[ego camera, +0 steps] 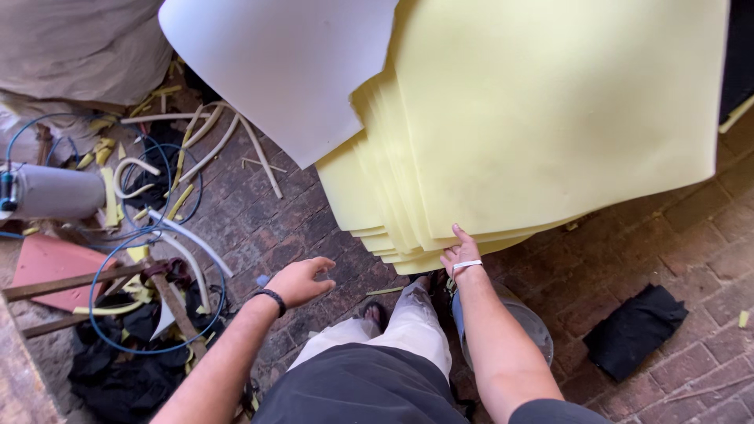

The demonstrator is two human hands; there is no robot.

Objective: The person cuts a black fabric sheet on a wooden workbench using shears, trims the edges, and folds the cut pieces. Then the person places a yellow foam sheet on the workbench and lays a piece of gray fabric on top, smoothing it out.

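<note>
Fingers [455, 235] of the right hand [459, 255] press flat against the underside of the stacked yellow foam sheets [542, 118], gripping nothing; the left hand [302, 281] hovers half-open, empty, over the brick floor [675, 235]. Stack remains overhanging, unlifted.

pale yellow foam sheets [550, 118], a white sheet [290, 71], blue cable [118, 259], black cloth [632, 330], reddish-brown brick floor [675, 251].

Single head-worn view, angled steeply downward and close over both forearms, facing the stacked pale yellow foam sheets [503, 133] and dark brick floor [652, 251].
</note>
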